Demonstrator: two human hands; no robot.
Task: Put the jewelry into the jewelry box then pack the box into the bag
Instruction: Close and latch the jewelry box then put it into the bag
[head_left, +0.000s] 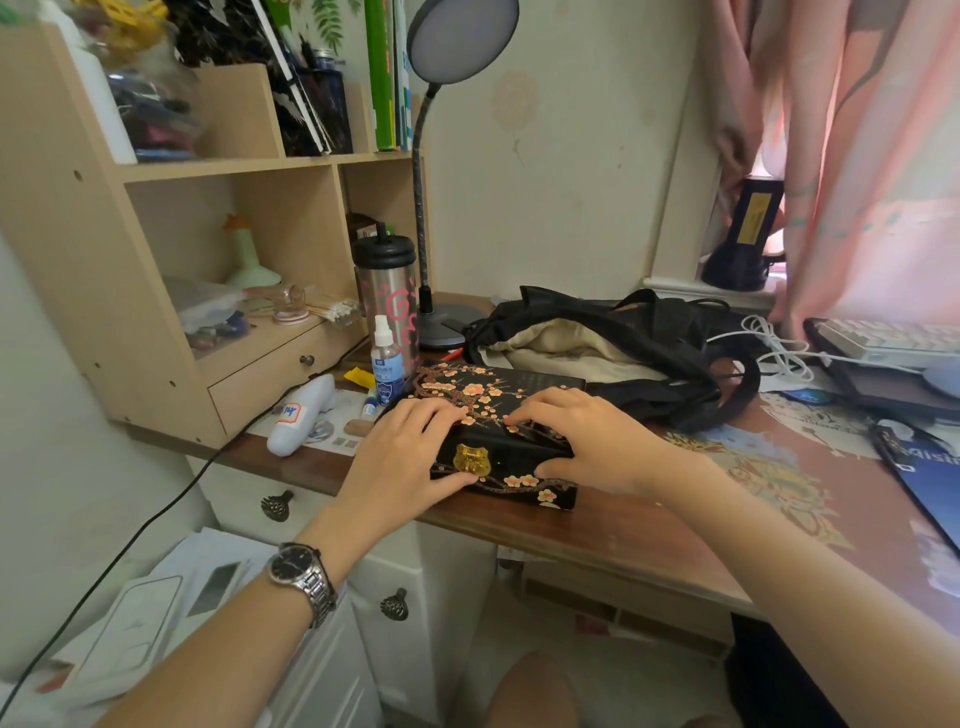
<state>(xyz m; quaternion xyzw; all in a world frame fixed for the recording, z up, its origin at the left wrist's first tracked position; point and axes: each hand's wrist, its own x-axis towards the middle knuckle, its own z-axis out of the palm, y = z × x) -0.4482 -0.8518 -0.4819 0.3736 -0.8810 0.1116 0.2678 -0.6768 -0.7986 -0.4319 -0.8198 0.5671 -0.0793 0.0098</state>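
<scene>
Little I can read from here. White tube (300, 415) at the desk's left edge: handwritten label, looks like "14". Dark blue booklet (930, 475) at far right: white letters "Misi", cut off. Spray bottle (387, 364) label print too small.

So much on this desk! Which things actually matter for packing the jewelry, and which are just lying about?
For the job:
jewelry box, lid down, left hand and right hand on it
black bag behind it

Just lying about:
desk lamp
tumbler
spray bottle
white cable
keyboard
</scene>
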